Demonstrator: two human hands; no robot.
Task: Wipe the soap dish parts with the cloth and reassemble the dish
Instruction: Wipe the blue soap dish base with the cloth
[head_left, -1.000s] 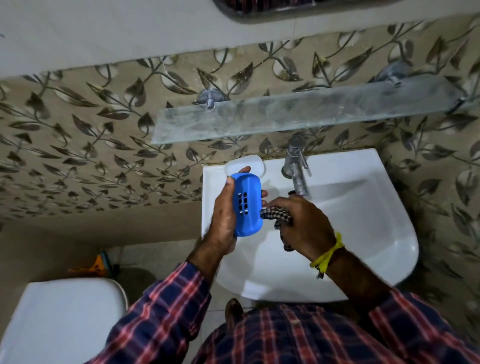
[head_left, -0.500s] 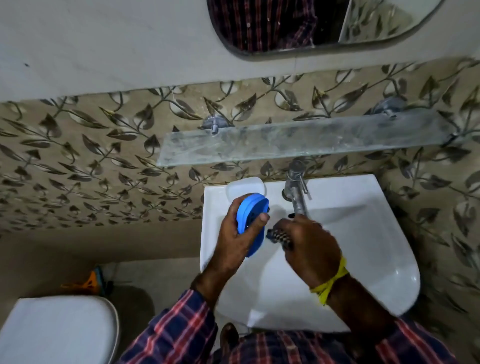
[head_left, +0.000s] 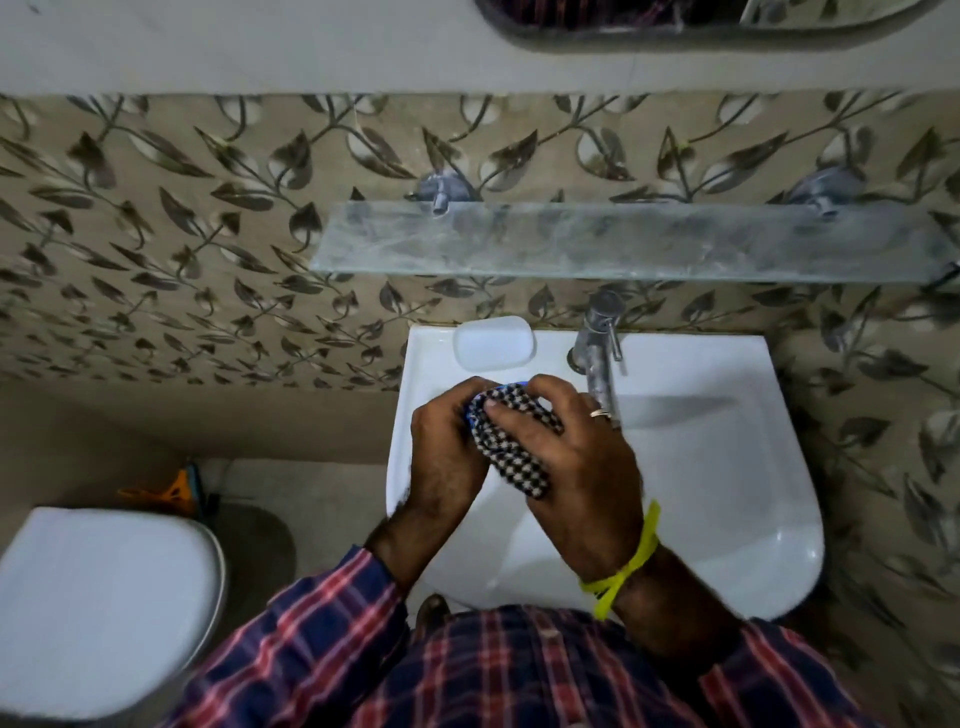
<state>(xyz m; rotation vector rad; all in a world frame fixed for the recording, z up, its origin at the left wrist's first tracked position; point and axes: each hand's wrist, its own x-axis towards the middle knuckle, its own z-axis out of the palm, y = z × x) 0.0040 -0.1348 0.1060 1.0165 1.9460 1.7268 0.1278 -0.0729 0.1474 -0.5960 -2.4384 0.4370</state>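
Over the white sink (head_left: 727, 467), my left hand (head_left: 441, 457) grips the blue soap dish part (head_left: 511, 385), of which only a thin blue edge shows above the cloth. My right hand (head_left: 587, 457) holds the black-and-white checked cloth (head_left: 511, 436) and presses it over the blue part, with fingers curled across the cloth. A white soap dish part (head_left: 493, 343) lies on the sink's back ledge, left of the tap, apart from both hands.
A metal tap (head_left: 600, 343) stands just right of my hands. A frosted glass shelf (head_left: 623, 244) hangs on the tiled wall above the sink. A white toilet lid (head_left: 104, 608) is at lower left, with an orange object (head_left: 179, 488) on the floor behind it.
The blue part was bare in my left hand with the bunched cloth beside it. Now my right hand has brought the cloth over the blue part, covering nearly all of it.
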